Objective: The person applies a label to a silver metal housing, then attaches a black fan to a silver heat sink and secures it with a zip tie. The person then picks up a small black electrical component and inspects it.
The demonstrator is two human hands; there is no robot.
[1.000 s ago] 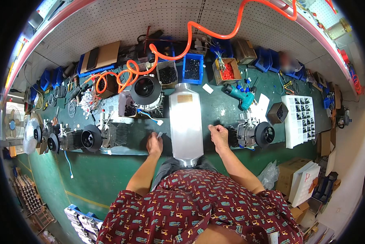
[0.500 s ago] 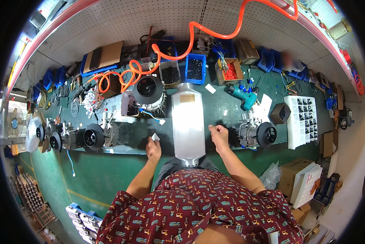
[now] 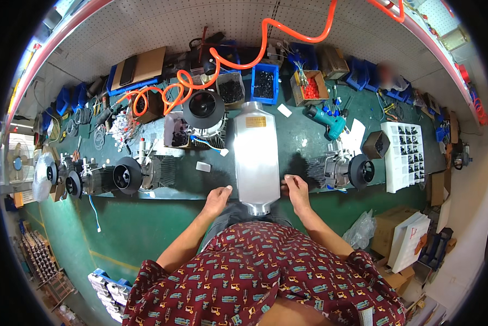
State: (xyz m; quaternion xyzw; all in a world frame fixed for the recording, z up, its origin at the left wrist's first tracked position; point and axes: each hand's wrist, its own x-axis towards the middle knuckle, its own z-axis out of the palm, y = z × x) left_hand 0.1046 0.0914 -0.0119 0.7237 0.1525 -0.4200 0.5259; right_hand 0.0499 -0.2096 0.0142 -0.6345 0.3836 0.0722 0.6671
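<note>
A long silver metal casing (image 3: 257, 157), with a round neck at each end and a small gold label (image 3: 256, 121) near the far one, lies lengthwise before me. Just left of its near end is my left hand (image 3: 217, 200), its fingers curled in with nothing visible in them. A small white card-like piece (image 3: 203, 167) rests on the bench beyond that hand. On the casing's right side, my right hand (image 3: 296, 192) has thumb and fingers bent together close to the edge. Whatever its fingertips may hold is too small to make out.
Finned motor units with black fan wheels stand left (image 3: 127, 175) and right (image 3: 361, 170). Another fan unit (image 3: 204, 106) sits beside parts bins. A teal power drill (image 3: 327, 123), a white foam tray (image 3: 402, 157) and a hanging orange coiled hose (image 3: 265, 41) are around.
The white piece has left my left hand and lies on the bench. That hand has moved right and nearer to me, toward the casing. My right hand is slightly nearer to me.
</note>
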